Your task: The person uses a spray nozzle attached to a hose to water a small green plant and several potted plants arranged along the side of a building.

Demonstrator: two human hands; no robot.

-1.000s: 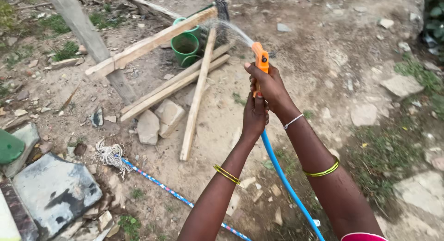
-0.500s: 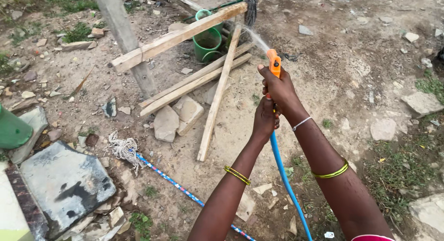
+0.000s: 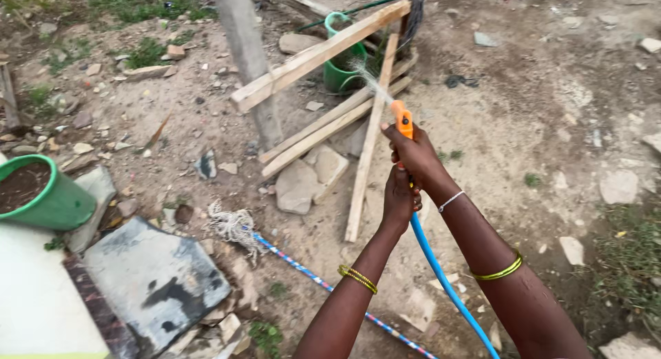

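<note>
My right hand (image 3: 415, 151) grips an orange spray nozzle (image 3: 401, 118) on the end of a blue hose (image 3: 441, 275). My left hand (image 3: 401, 197) clasps the hose just below the right hand. Water sprays from the nozzle up and to the left, toward a green bucket (image 3: 343, 75) and several leaning wooden planks (image 3: 317, 54). Both wrists carry yellow-green bangles, and the right wrist also has a thin white band.
A mop with a blue patterned handle (image 3: 303, 269) and a white string head (image 3: 233, 226) lies on the dirt. A green pot of soil (image 3: 43, 193) stands at the left beside a dark flat slab (image 3: 155, 283). Stones (image 3: 303, 180) lie under the planks.
The view has shifted left and down; the planks, bucket and mop now sit further right. The hands and nozzle keep the same grip, and the spray now points more toward the bucket.
</note>
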